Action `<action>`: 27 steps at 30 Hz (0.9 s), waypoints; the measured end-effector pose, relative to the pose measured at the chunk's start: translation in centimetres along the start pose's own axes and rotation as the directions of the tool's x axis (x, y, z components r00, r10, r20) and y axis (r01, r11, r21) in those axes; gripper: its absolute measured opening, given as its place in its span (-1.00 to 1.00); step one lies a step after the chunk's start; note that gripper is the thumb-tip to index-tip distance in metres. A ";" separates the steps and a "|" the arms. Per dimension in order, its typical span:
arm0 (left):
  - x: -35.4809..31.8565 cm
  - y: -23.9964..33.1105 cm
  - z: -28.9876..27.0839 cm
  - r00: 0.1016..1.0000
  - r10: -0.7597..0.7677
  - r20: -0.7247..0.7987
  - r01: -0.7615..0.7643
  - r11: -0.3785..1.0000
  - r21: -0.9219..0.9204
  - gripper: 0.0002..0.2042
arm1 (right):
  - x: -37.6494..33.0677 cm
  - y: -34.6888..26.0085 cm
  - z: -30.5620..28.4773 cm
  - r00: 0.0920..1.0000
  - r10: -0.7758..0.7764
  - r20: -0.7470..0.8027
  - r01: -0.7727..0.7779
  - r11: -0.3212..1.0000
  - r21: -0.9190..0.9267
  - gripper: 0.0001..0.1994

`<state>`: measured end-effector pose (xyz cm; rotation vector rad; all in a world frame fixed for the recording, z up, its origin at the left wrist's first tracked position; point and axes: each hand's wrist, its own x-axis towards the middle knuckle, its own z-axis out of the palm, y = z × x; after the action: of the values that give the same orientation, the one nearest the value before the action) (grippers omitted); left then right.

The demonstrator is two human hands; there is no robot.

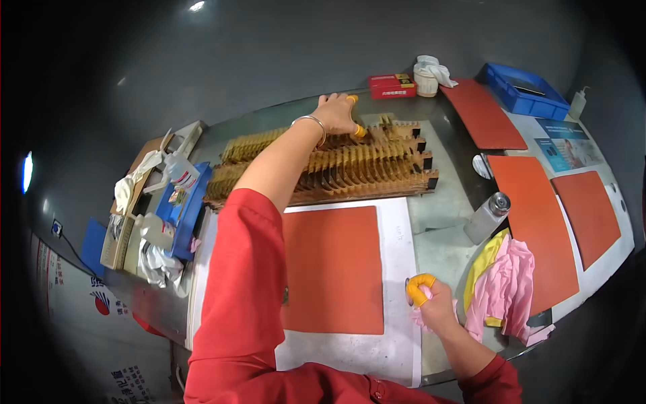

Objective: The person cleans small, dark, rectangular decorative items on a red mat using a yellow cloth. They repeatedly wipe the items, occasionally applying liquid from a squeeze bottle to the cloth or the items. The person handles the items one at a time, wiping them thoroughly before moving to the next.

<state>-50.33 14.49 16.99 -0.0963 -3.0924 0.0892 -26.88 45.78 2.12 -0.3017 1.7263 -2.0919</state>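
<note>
My left hand (pixel 338 116) reaches over the far rows of a long brown slotted rack (pixel 363 168). Its yellow-covered thumb and finger are apart, and I see nothing between them. A metal bangle (pixel 311 120) circles that wrist. At the lower right my right hand (pixel 434 306) is closed, yellow covers on its bent fingers. It grips a pink cloth (pixel 422 320), partly hidden under the palm. A small dark rounded edge (pixel 408 291) shows at those fingertips, too small to name. Between my arms a red-orange mat (pixel 333 269) lies on white paper (pixel 400 256).
A clear bottle with a metal cap (pixel 489 217) stands right of the mat, beside pink and yellow cloths (pixel 508 283). More orange mats (pixel 531 222) lie farther right. Blue trays (pixel 528 91) sit at the back right and left, with a red box (pixel 392 86) near the back edge.
</note>
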 end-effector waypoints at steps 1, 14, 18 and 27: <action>1.2 0.2 0.9 0.999 0.029 0.032 -0.030 0.999 0.032 -0.30 | -0.2 -0.2 0.0 1.000 0.000 0.003 0.000 1.000 -0.004 -0.98; -3.7 -1.2 -1.2 0.967 0.192 -0.166 -0.211 0.972 -0.106 -0.34 | 0.2 -0.4 0.2 0.998 0.018 -0.067 -0.026 0.992 -0.122 -0.96; -18.0 -0.4 -2.0 0.958 0.271 0.090 -0.254 0.953 -0.165 -0.11 | -0.1 -0.7 -0.4 0.988 0.032 -0.152 -0.052 0.990 -0.130 -0.93; -38.3 -1.7 8.6 0.982 -0.043 0.183 0.108 0.927 -0.360 -0.03 | 0.1 0.0 1.2 0.997 -0.044 -0.066 0.031 0.984 -0.176 -0.93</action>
<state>-12.62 9.88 6.79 0.0203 -3.2374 -0.5165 -26.45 44.69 2.40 -0.3176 1.9646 -2.0023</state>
